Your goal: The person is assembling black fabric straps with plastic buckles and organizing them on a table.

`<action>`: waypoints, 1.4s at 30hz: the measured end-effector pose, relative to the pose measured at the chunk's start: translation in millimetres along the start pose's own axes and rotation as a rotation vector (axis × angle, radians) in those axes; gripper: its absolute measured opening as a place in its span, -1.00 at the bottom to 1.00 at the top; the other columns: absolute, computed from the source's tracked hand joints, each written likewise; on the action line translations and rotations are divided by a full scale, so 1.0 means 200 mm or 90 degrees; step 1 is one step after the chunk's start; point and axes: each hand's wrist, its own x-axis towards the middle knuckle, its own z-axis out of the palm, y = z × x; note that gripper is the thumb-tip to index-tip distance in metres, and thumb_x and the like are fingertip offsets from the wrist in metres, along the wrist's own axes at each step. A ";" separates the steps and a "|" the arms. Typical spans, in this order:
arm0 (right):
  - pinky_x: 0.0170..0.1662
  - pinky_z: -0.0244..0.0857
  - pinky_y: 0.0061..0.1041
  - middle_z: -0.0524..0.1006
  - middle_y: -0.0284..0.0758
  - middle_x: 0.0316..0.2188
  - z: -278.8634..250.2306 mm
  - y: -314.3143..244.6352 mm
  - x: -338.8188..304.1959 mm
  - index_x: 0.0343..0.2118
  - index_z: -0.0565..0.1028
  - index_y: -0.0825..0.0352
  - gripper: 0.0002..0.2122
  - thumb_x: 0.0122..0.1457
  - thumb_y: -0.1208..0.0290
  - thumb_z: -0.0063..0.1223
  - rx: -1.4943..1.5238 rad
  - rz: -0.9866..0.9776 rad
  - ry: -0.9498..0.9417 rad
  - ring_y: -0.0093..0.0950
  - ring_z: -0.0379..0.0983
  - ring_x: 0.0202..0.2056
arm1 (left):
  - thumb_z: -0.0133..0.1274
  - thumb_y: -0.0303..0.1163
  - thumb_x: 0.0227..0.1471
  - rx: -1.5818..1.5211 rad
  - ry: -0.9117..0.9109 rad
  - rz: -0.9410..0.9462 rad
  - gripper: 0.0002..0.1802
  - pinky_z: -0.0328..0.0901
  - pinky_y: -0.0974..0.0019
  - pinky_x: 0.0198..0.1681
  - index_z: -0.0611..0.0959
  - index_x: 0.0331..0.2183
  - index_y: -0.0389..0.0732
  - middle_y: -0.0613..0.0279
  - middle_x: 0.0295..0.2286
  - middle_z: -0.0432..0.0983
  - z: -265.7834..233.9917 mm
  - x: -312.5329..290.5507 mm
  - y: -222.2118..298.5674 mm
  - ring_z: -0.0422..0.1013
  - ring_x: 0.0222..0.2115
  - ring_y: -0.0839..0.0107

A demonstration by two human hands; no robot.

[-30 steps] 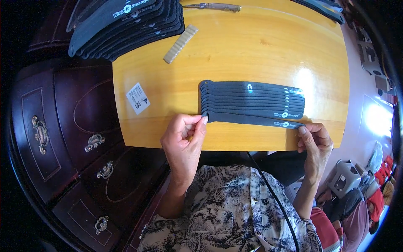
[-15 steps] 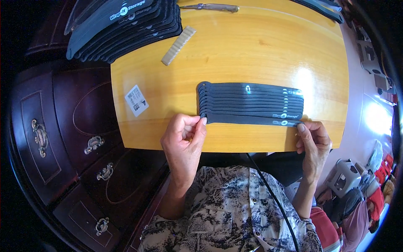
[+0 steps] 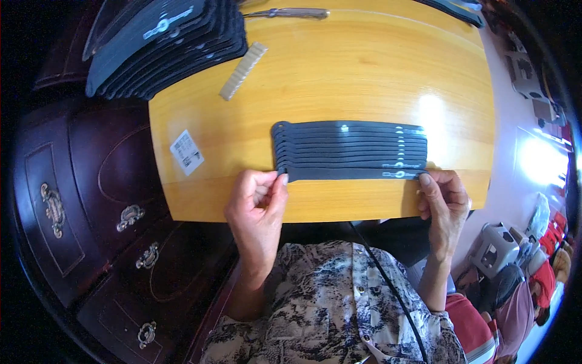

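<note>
Several dark grey straps (image 3: 351, 145) lie overlapped in a neat fanned row on the wooden table, each with a rounded, looped left end and a pale print near the right end. The nearest strap (image 3: 339, 175) lies along the row's front edge. My left hand (image 3: 256, 203) pinches its looped end between thumb and finger. At the other end my right hand (image 3: 445, 197) grips the strap's tip the same way, thumb on top. The remaining fingers of both hands are curled.
A tall pile of dark straps (image 3: 167, 51) stands at the far left of the table (image 3: 364, 85). Close by lie a ribbed beige strip (image 3: 243, 71), a white printed label (image 3: 187, 152) and a slim-handled tool (image 3: 297, 13). More straps (image 3: 451, 11) sit at the far right.
The whole view has shifted slightly, moving table and hands left in the picture. The nearest strap's right end now lies closer in line with the row. Both hands keep their pinch.
</note>
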 end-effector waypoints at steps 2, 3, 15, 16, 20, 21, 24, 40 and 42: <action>-0.69 0.08 -0.77 0.43 -0.48 -0.68 0.01 0.00 0.00 -0.44 0.49 0.39 -0.90 0.09 0.48 0.17 0.006 0.008 0.001 -0.75 0.26 -0.71 | 0.17 -0.61 -0.07 0.008 -0.006 -0.007 -0.87 0.21 0.60 -0.54 0.51 -0.45 -0.30 0.38 -0.59 0.46 -0.01 0.00 0.02 0.28 -0.62 0.75; -0.69 0.08 -0.77 0.43 -0.48 -0.68 0.01 0.00 0.00 -0.44 0.49 0.39 -0.90 0.08 0.49 0.17 0.018 0.013 -0.002 -0.75 0.26 -0.71 | 0.17 -0.61 -0.07 0.008 -0.004 -0.017 -0.87 0.21 0.61 -0.54 0.51 -0.45 -0.30 0.39 -0.59 0.46 -0.01 0.00 0.01 0.28 -0.61 0.75; -0.68 0.15 -0.78 0.45 -0.45 -0.69 0.02 -0.01 0.02 -0.48 0.51 0.42 -0.87 0.05 0.47 0.21 -0.050 0.016 0.022 -0.77 0.30 -0.68 | 0.16 -0.61 -0.07 0.049 -0.005 -0.024 -0.87 0.13 0.61 -0.55 0.51 -0.47 -0.28 0.46 -0.62 0.38 -0.01 0.01 0.01 0.17 -0.64 0.75; -0.68 0.15 -0.77 0.45 -0.45 -0.69 0.02 -0.01 0.02 -0.49 0.51 0.42 -0.87 0.05 0.47 0.21 -0.059 0.007 0.014 -0.77 0.29 -0.68 | 0.16 -0.61 -0.07 0.049 -0.007 -0.023 -0.87 0.13 0.61 -0.55 0.51 -0.47 -0.28 0.46 -0.62 0.38 -0.01 0.01 0.01 0.17 -0.64 0.75; -0.67 0.15 -0.77 0.44 -0.45 -0.70 0.02 -0.02 0.02 -0.49 0.50 0.42 -0.86 0.05 0.47 0.21 -0.072 0.008 0.017 -0.77 0.29 -0.69 | 0.16 -0.61 -0.07 0.031 -0.013 -0.040 -0.87 0.13 0.62 -0.55 0.50 -0.47 -0.28 0.47 -0.62 0.37 -0.01 0.01 0.02 0.17 -0.64 0.75; -0.67 0.12 -0.79 0.43 -0.48 -0.71 0.02 -0.02 0.03 -0.48 0.49 0.38 -0.87 0.07 0.44 0.19 -0.073 0.004 0.014 -0.79 0.27 -0.71 | 0.16 -0.61 -0.07 0.025 -0.015 -0.053 -0.87 0.13 0.62 -0.55 0.50 -0.47 -0.28 0.47 -0.62 0.36 -0.01 0.01 0.02 0.16 -0.64 0.75; -0.67 0.11 -0.78 0.42 -0.48 -0.72 0.02 -0.03 0.02 -0.50 0.48 0.38 -0.86 0.08 0.44 0.18 -0.086 -0.009 0.020 -0.78 0.26 -0.71 | 0.16 -0.61 -0.07 0.008 -0.021 -0.041 -0.87 0.12 0.62 -0.55 0.50 -0.47 -0.29 0.46 -0.62 0.37 0.00 0.01 0.02 0.16 -0.65 0.76; -0.74 0.03 -0.75 0.38 -0.48 -0.76 -0.06 -0.09 0.16 -0.49 0.39 0.31 -0.82 0.03 0.46 0.22 -0.056 0.058 -0.137 -0.75 0.25 -0.74 | 0.12 -0.42 0.02 -0.069 -0.249 -0.226 -0.81 0.14 0.54 -0.80 0.42 -0.42 -0.24 0.27 -0.73 0.41 -0.13 0.16 0.07 0.31 -0.81 0.59; -0.73 0.04 -0.76 0.40 -0.47 -0.74 -0.06 -0.11 0.14 -0.50 0.39 0.32 -0.82 0.04 0.44 0.21 -0.143 0.031 -0.110 -0.75 0.26 -0.74 | 0.09 -0.42 0.05 -0.061 -0.250 -0.210 -0.83 0.23 0.53 -0.75 0.42 -0.41 -0.26 0.20 -0.68 0.45 -0.13 0.14 0.07 0.39 -0.75 0.53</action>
